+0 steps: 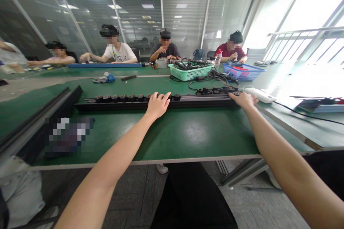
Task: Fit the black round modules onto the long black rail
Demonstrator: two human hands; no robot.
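Observation:
A long black rail lies crosswise on the green table. Along its left part sits a row of several black round pieces with copper-coloured tops. My left hand is at the middle of the rail, its fingers bent over the row and hiding some of the pieces. One round piece shows just right of that hand. At the rail's right end is my right hand, with its fingers closed over the end; their tips are partly hidden.
Behind the rail lie more black pieces and cables. A green basket, a blue basket and a white power strip stand farther right. Another black rail lies left, near a blurred packet. Several people sit opposite.

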